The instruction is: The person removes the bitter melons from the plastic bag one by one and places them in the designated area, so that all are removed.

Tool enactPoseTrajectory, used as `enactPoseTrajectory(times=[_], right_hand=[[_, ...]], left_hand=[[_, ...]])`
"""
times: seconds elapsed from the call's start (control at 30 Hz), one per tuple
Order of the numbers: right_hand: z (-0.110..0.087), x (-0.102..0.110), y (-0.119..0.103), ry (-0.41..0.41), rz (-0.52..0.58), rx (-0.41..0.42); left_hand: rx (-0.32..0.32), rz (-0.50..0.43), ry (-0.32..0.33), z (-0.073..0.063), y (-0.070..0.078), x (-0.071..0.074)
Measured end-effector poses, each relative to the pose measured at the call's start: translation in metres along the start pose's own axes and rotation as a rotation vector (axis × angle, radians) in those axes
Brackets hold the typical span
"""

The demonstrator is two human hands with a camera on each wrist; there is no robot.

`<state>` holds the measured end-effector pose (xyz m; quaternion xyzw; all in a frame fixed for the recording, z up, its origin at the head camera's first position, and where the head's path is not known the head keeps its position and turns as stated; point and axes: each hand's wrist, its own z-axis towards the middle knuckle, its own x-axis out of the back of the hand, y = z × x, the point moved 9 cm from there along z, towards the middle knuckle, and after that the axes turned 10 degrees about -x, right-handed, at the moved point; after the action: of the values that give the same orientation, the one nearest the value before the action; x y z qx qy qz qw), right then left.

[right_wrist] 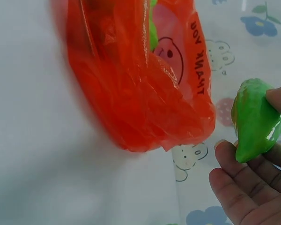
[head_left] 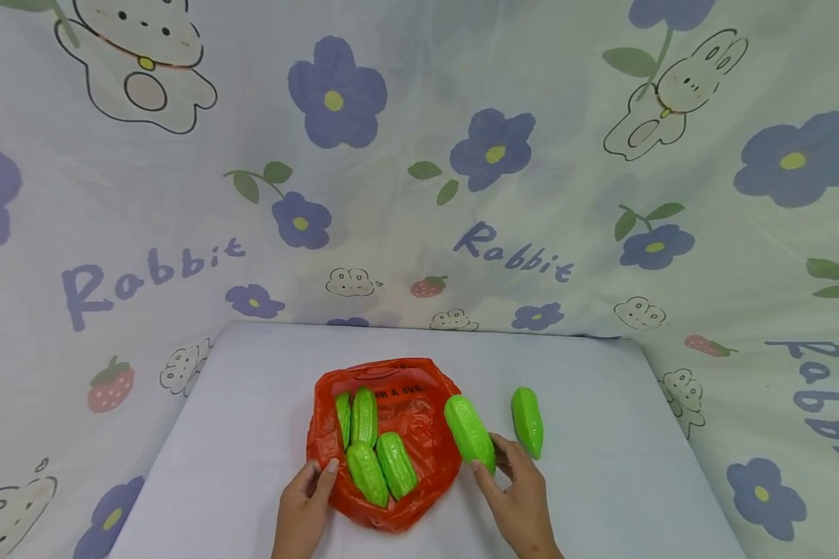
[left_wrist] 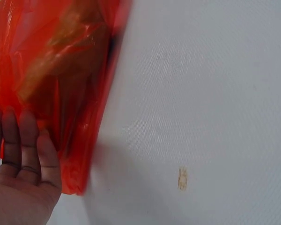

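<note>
An opened red plastic bag (head_left: 429, 435) stands on the table with several shiny green bitter melons (head_left: 365, 472) inside. My left hand (head_left: 306, 501) holds the bag's near-left rim, the thumb over the edge; in the left wrist view its fingers (left_wrist: 30, 145) lie along the outside. My right hand (head_left: 517, 489) grips another bitter melon (head_left: 470, 431) by its lower end, just at the bag's right rim. The right wrist view shows this bitter melon (right_wrist: 256, 119) between thumb and fingers, its pointed tip downward. One more bitter melon (head_left: 527, 419) lies on the table, right of the bag.
The white table (head_left: 601, 497) ends at the back against a hanging cloth (head_left: 405, 233) printed with rabbits and purple flowers. The same cloth flanks both sides. A small brown mark (left_wrist: 182, 178) shows on the table surface in the left wrist view.
</note>
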<state>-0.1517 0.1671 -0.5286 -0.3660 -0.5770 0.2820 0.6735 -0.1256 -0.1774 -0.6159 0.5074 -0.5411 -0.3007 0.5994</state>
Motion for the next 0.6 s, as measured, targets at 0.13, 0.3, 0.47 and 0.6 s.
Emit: enactPoseTrajectory(times=[0.13, 0.3, 0.47, 0.6], right_hand=[[0.002, 0.006, 0.003, 0.024, 0.006, 0.004], [0.005, 0.017, 0.009, 0.06, -0.009, 0.002], [0.01, 0.027, 0.017, 0.116, -0.027, 0.018], [0.014, 0.032, 0.026, 0.143, -0.036, -0.003]], left_hand=[[0.007, -0.003, 0.0, 0.0, -0.001, 0.0], [0.002, -0.007, -0.003, 0.0, -0.002, 0.0], [0.006, 0.002, -0.008, 0.0, -0.002, 0.0], [0.017, 0.008, -0.015, 0.001, -0.004, 0.0]])
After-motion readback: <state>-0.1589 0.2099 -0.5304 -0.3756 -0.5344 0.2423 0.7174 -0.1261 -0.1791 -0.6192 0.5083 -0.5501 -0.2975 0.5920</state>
